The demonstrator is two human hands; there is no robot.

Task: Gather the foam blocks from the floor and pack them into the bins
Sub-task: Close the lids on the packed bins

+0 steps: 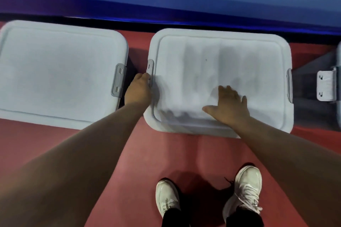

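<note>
My right hand (228, 105) lies flat, fingers spread, on the middle bin's lid (221, 68). Fingers of my left hand (139, 86) meet its side latch (150, 69), grip unclear. No foam blocks show on the floor (151, 153). Risk: lid sits skewed, latch misses its catch.

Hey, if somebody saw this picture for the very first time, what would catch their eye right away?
Two bare arms reach down to a pale lidded bin at centre. The right hand lies flat on top of it, and the left hand is at the latch on its left end, though its hold is unclear. A second lidded bin sits to the left, and white sneakers stand on the red floor below.
</note>
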